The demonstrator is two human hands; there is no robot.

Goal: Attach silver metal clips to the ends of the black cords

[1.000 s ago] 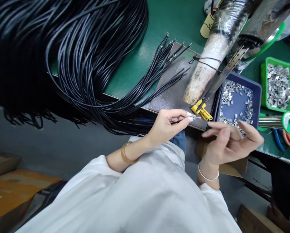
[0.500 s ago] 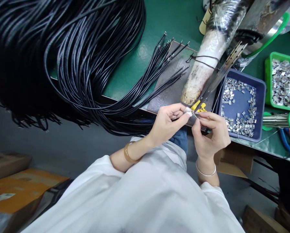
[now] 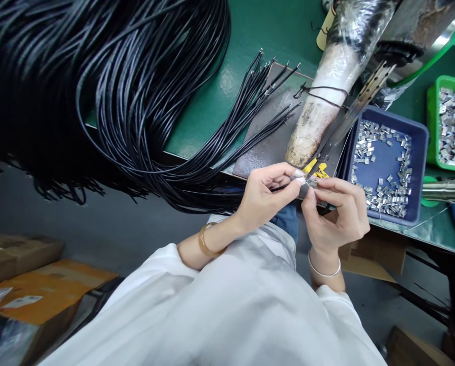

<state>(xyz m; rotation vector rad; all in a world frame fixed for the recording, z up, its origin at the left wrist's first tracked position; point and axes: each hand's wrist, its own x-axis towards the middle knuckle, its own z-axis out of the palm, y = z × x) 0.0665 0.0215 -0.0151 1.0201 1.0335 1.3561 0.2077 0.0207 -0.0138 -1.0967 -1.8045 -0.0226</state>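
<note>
My left hand (image 3: 267, 195) is closed in a pinch around a black cable (image 3: 278, 188), holding its end over the table edge. Close to its right, my right hand (image 3: 336, 211) pinches a small silvery piece at that cable end; its exact shape is too small to make out. Thumb and forefinger tips of both hands nearly meet. A soldering iron (image 3: 359, 104) with a perforated shaft slants down, its tip close to the fingertips. Just behind the fingers lie yellow pieces (image 3: 321, 171), partly covered.
A large bundle of black cables (image 3: 135, 96) covers the left, with stripped ends on a grey plate (image 3: 261, 129). A stained white pipe (image 3: 314, 107) hangs over the plate. A blue tray (image 3: 420, 168) and a green tray (image 3: 434, 124) hold small metal shells. Cardboard boxes (image 3: 59, 290) stand below.
The view has shifted slightly, so the trays sit farther right. Both hands keep their pinch at the cable end, and the right fingers have shifted a little.
</note>
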